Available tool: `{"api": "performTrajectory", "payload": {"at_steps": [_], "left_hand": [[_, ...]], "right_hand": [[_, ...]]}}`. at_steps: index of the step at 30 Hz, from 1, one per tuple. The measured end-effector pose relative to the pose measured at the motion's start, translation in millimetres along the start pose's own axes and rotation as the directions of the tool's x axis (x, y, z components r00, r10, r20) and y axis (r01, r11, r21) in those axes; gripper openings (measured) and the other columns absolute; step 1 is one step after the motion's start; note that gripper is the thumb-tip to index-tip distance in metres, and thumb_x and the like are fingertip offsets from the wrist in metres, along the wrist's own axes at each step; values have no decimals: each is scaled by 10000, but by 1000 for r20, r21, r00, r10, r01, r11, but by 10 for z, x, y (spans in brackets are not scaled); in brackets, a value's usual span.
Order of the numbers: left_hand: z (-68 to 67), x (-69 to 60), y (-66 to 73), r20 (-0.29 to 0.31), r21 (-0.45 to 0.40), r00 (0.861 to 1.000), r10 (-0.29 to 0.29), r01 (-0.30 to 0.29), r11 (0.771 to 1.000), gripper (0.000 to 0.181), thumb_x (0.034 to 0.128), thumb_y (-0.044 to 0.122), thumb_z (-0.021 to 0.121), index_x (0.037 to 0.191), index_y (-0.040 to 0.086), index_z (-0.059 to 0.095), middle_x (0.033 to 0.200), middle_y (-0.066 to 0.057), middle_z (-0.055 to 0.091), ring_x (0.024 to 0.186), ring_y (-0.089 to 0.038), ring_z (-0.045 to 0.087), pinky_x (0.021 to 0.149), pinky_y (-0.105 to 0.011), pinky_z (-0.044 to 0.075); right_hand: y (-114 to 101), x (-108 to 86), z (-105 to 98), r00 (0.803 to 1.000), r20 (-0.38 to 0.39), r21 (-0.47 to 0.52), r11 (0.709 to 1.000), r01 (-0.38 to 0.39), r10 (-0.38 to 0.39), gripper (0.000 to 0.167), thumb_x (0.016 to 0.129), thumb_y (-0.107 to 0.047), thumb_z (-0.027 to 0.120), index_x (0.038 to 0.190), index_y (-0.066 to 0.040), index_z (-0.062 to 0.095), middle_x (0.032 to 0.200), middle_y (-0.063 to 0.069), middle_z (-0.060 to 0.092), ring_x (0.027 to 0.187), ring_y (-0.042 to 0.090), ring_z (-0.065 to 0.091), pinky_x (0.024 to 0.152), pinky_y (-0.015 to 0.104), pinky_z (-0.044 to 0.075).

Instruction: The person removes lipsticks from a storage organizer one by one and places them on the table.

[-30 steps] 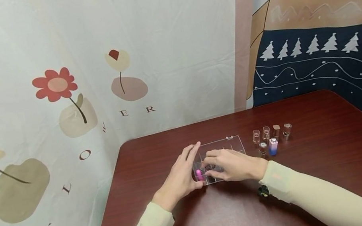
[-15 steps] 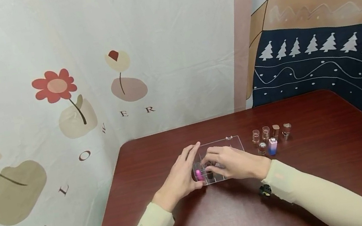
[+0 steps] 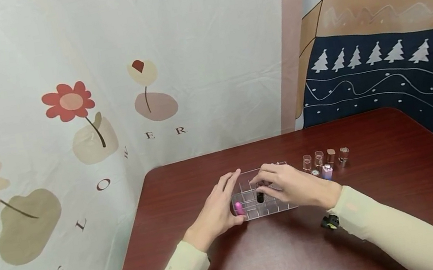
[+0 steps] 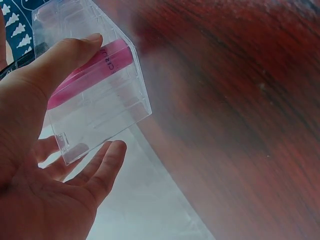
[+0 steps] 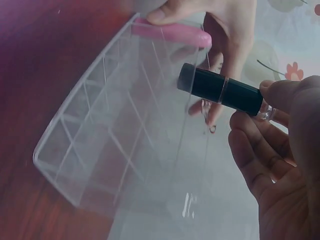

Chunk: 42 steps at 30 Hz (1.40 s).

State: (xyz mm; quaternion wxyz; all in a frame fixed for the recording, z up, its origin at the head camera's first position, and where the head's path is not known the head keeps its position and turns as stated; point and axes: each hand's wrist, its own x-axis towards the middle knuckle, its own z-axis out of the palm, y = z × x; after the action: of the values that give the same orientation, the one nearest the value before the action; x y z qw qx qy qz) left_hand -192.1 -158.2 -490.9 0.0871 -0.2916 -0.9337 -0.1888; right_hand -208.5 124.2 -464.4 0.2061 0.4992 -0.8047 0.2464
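A clear divided organizer (image 3: 278, 210) stands on the table, with a pink tube (image 3: 238, 208) upright in its front left compartment. My left hand (image 3: 215, 206) spans the organizer's left end; in the left wrist view its thumb lies on the clear wall over the pink tube and the fingers reach along the adjoining side. My right hand (image 3: 292, 185) pinches a dark lipstick (image 5: 225, 91) by its clear end, thumb against fingers. The lipstick's free end points down at the organizer's compartments; whether it is inside one I cannot tell.
Right of the organizer stand several small lipsticks, among them a pink-and-blue one (image 3: 327, 171), a copper-brown one (image 3: 331, 155) and clear-capped ones such as the clear-topped tube (image 3: 343, 154). The dark red table (image 3: 189, 178) meets a printed cloth wall (image 3: 218, 120) behind.
My right hand has moved right and up with the dark lipstick, away from the compartment beside the pink tube, uncovering more of the organizer. My left hand has stayed in place.
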Motion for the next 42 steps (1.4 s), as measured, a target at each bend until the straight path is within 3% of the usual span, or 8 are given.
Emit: {"api": "performTrajectory", "payload": {"at_steps": [9,16,18,25,34,42], "left_hand": [[16,9,-7,-3,-3,1000,-3,3,1000,1320,734,182,1121,1814,101,365,1739,-185,509,1426,-453,674,1244,-539,598],[7,2,9,-2,-12,1000,-7,7,1000,1318,733,177,1125,1811,96,371,1738,-187,511,1436,-458,668,1253,-539,591],[10,1,9,-4,-11,1000,-5,5,1000,1319,734,182,1127,1811,96,370,1736,-183,512,1432,-454,671,1250,-537,594],[4,2,11,-3,-12,1000,-2,2,1000,1310,736,191,1127,1806,83,378,1735,-185,513,1435,-454,670,1255,-538,590],[-6,-6,18,-6,-9,1000,-2,1,1000,1318,738,197,1129,1810,88,372,1735,-181,513,1419,-450,677,1242,-531,600],[-4,-5,20,-5,-12,1000,-2,2,1000,1308,742,187,1122,1810,87,373,1736,-185,512,1427,-451,674,1240,-533,603]], "right_hand": [[150,-168,-214,998,-67,-11,1000,-15,15,318,998,-27,902,1301,-71,819,1109,24,792,845,30,688,738,210,643],[246,-318,-382,994,-87,7,998,-59,59,368,976,16,906,1306,-76,774,1159,31,805,928,41,741,803,266,683],[273,-367,-432,993,-98,4,998,-65,65,364,972,21,908,1292,-83,770,1140,18,796,903,35,731,761,271,672],[366,-538,-620,984,-157,-44,995,-87,79,413,907,66,937,1252,-101,786,1094,-13,784,828,9,673,709,147,593],[452,-698,-862,967,-220,-125,979,-161,131,463,861,77,967,1260,-100,812,1110,-7,804,842,19,666,762,134,607],[525,-861,-1025,951,-272,-165,966,-197,147,495,817,109,969,1234,-117,828,1065,-15,793,846,54,621,764,63,492]]}}
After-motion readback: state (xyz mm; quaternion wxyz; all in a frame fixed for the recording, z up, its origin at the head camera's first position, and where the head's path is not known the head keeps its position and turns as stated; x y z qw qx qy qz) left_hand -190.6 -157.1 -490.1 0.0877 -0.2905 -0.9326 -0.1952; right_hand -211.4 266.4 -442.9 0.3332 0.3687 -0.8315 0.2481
